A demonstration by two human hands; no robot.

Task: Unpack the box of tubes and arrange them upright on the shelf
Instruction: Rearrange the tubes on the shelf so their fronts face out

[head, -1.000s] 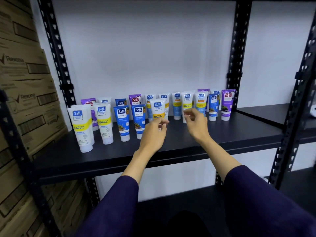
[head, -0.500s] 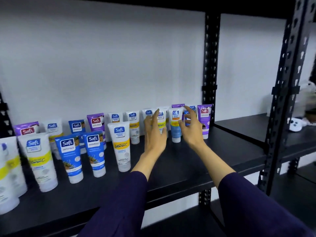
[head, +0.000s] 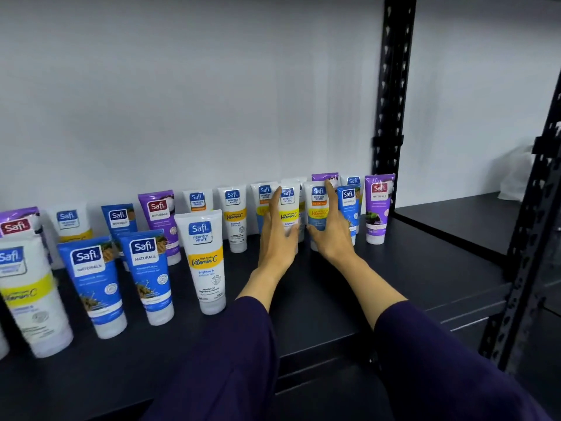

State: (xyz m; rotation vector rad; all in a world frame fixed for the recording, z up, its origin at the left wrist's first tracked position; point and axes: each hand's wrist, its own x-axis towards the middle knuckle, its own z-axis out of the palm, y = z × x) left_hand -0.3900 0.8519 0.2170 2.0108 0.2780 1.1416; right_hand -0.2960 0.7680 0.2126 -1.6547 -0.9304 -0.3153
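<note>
Several Safi tubes stand upright on their caps in two loose rows on the black shelf (head: 334, 302). In the back row, my left hand (head: 277, 238) grips a white Vitamin C tube (head: 288, 205), fingers up its left side and thumb low on its right. Beside it, my right hand (head: 332, 238) holds a second white tube (head: 318, 205), with the index finger reaching up its right edge. Both tubes stand on the shelf. A blue Naturals tube (head: 348, 205) and a purple tube (head: 378, 208) stand just right of my right hand.
A black perforated post (head: 391, 117) rises behind the purple tube, and another post (head: 531, 238) stands nearer at the right. Between them lies a neighbouring black shelf (head: 455, 220) with a white bag (head: 516, 177) at its back. A white wall backs the tubes.
The view has swung right and closer to the shelf. Both hands have reached from the front row to the back row and closed round two white tubes.
</note>
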